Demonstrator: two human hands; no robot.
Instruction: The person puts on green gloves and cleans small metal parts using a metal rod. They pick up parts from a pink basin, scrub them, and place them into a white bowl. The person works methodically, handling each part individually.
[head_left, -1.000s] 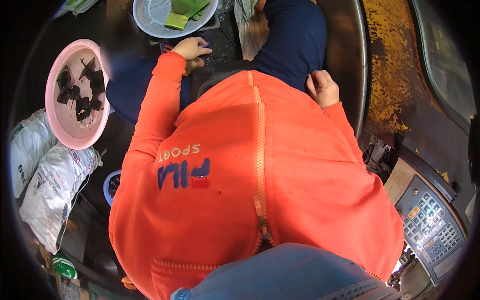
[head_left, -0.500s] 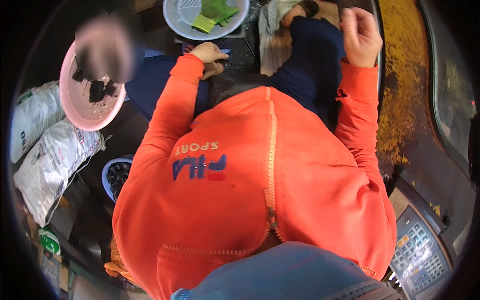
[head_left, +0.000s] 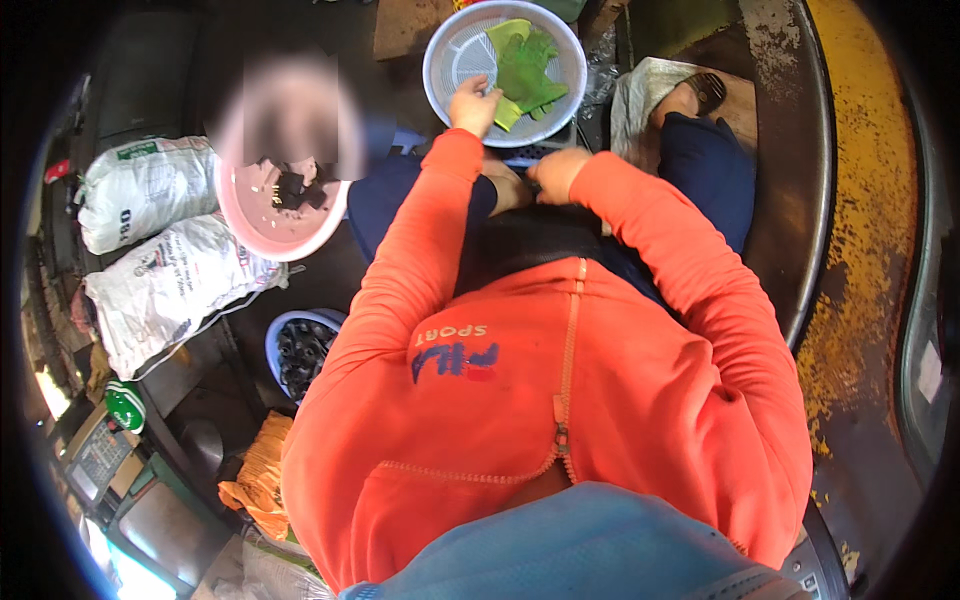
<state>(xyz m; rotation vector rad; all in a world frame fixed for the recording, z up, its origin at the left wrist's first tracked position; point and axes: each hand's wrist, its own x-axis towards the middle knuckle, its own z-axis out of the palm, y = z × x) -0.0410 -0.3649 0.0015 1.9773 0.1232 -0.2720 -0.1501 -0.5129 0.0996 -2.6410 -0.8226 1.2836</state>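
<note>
My left hand (head_left: pixel 473 104) reaches forward and rests on the near rim of a pale blue round basket (head_left: pixel 450 62) that holds green rubber gloves (head_left: pixel 527 66). Its fingers curl over the rim; I cannot tell whether they grip it. My right hand (head_left: pixel 556 172) lies low on my lap, just below the basket, with fingers bent; whatever is under it is hidden. Both arms wear orange jacket sleeves over dark blue trousers.
A pink bowl (head_left: pixel 262 228) with small dark pieces sits at the left, near two white sacks (head_left: pixel 160 270). A blue bowl of dark pieces (head_left: pixel 300 350) lies by my left elbow. A curved metal rim (head_left: pixel 810 200) and rusty yellow surface (head_left: pixel 880 250) run along the right.
My left hand has moved up from my knee to the basket's rim. My right hand has come down from high at the right to my lap. The view has tilted forward.
</note>
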